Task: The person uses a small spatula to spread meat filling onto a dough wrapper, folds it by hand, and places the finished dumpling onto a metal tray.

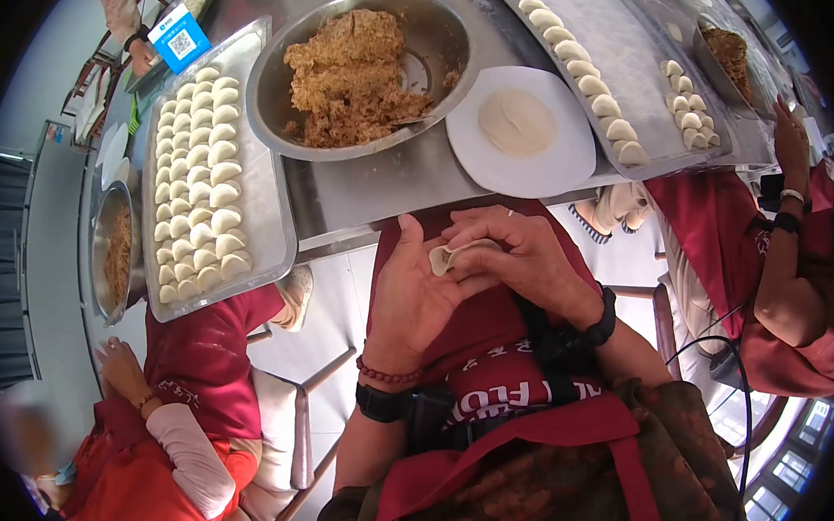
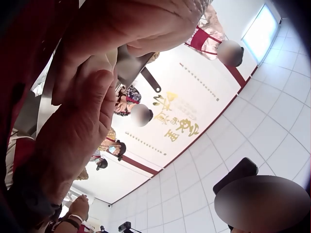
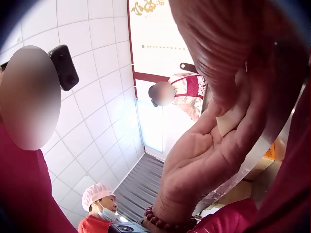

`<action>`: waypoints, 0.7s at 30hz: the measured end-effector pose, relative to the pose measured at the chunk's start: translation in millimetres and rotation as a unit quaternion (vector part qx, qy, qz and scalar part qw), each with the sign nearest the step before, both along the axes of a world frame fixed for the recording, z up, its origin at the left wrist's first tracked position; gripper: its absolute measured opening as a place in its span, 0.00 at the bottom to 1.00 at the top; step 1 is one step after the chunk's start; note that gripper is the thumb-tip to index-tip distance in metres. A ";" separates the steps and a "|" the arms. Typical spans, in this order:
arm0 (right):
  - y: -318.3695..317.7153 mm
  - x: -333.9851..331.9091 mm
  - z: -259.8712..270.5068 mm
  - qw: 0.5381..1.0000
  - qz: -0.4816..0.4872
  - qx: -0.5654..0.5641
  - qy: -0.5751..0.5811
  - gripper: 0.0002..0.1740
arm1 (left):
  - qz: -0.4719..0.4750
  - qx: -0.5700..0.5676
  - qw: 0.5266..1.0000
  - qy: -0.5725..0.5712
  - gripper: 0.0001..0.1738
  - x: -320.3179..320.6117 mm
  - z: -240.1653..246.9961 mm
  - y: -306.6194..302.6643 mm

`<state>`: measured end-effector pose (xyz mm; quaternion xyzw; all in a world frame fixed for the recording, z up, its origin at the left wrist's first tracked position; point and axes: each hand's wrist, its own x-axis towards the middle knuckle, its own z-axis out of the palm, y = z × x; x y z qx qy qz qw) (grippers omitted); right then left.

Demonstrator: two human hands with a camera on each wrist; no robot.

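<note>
In the head view a folded dough wrapper (image 1: 441,260) lies between both hands over the lap. My left hand (image 1: 407,294) is palm up with its fingers extended beneath the wrapper, thumb raised apart. My right hand (image 1: 530,255) pinches the wrapper's edge from above. The right wrist view shows pale dough (image 3: 232,119) on the left hand's fingers, under the right hand (image 3: 218,43). Whether filling is inside cannot be told. In the left wrist view, the hands hide most of the dough (image 2: 104,61).
Beyond the hands, a steel bowl (image 1: 264,127) holds brown filling, beside a white plate (image 1: 563,163) with a flat wrapper (image 1: 517,121). Trays of dumplings flank them, left (image 1: 287,239) and right (image 1: 648,79). People sit on both sides.
</note>
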<state>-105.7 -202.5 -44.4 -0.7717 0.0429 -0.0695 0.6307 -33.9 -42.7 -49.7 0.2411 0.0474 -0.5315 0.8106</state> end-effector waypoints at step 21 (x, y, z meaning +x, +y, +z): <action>3.4 2.0 -7.6 1.000 -0.008 0.022 -0.013 0.07 | 0.080 -0.040 0.992 0.088 0.28 -6.6 -17.5 -6.1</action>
